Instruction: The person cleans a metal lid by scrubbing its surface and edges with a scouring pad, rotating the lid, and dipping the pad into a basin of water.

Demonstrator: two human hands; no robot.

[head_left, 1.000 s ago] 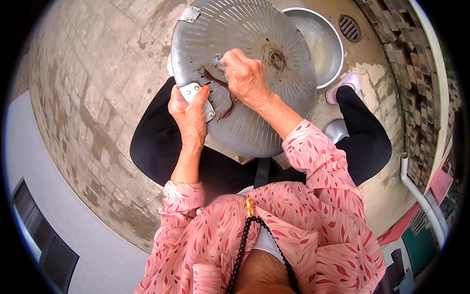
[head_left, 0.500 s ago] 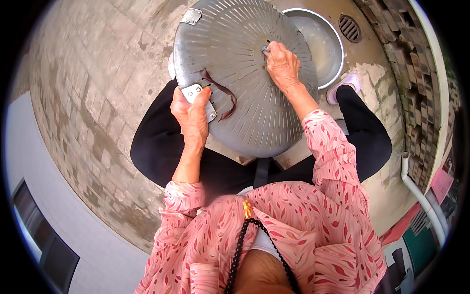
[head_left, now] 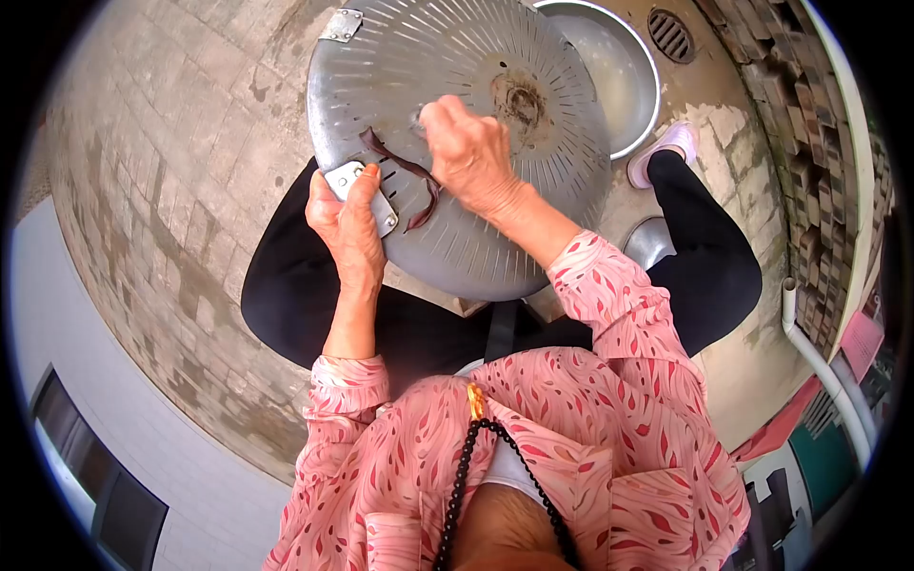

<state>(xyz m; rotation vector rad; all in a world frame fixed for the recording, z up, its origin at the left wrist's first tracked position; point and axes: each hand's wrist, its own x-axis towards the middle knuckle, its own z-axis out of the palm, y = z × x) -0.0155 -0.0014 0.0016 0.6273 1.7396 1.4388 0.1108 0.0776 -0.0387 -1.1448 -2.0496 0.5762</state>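
Gripped the riveted metal bracket point(head_left: 386, 211) at the rim of a slotted metal steamer point(head_left: 509, 214) with the left hand point(head_left: 347, 224), thumb laid across the top, fingers partly hidden. Held the right hand point(head_left: 471, 157) at the slotted face, left of its middle, grip clenched on a small grey wad point(head_left: 417, 116), mostly covered by the fingers. Had the steamer out in front of the body, partly between the black-trousered legs point(head_left: 706, 276), slotted face toward the camera. Had a dark brown strap point(head_left: 411, 167) curving over the metal between both hands. Showed a rusty brown stain point(head_left: 520, 100) beyond the right hand and to its right, plus a second bracket point(head_left: 343, 25) at the far left edge. Had a round basin point(head_left: 644, 81) of cloudy liquid partly behind the steamer, near a drain grate point(head_left: 671, 35). Rested a pink shoe point(head_left: 664, 152) on the paving point(head_left: 190, 190).
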